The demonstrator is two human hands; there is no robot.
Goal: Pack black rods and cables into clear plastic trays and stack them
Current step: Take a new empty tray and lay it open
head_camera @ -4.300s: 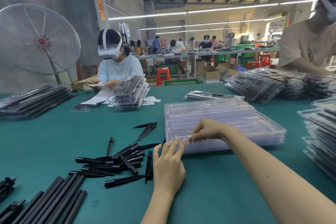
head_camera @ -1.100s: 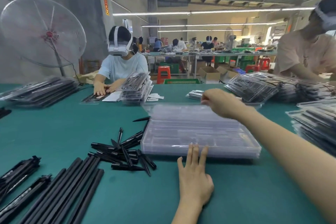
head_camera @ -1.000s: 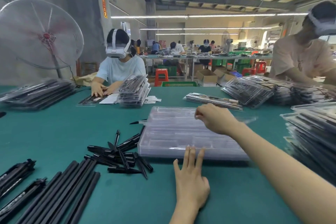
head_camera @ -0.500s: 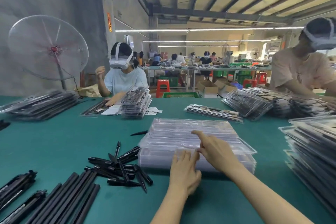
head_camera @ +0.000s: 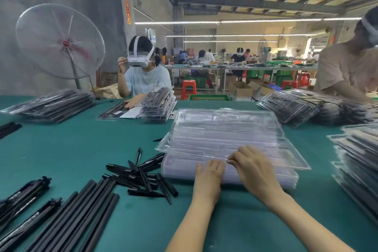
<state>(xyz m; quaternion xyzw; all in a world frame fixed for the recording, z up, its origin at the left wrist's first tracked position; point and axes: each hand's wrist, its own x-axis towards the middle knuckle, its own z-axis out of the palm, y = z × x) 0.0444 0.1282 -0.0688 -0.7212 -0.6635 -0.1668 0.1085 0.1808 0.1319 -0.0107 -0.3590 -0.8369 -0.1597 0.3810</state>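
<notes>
A stack of trays (head_camera: 229, 170) sits in the middle of the table (head_camera: 67, 147), its top tray (head_camera: 231, 137) tilted up at the near edge. Both hands rest at that near edge, the left hand (head_camera: 208, 174) just left of the right hand (head_camera: 253, 170). Left of the stack lies a heap of short rods (head_camera: 143, 176), and nearer, further left, long rods (head_camera: 81, 215) lie side by side. Filled trays (head_camera: 360, 161) are stacked at the right edge, more (head_camera: 51, 104) at far left and, seemingly, behind the stack.
</notes>
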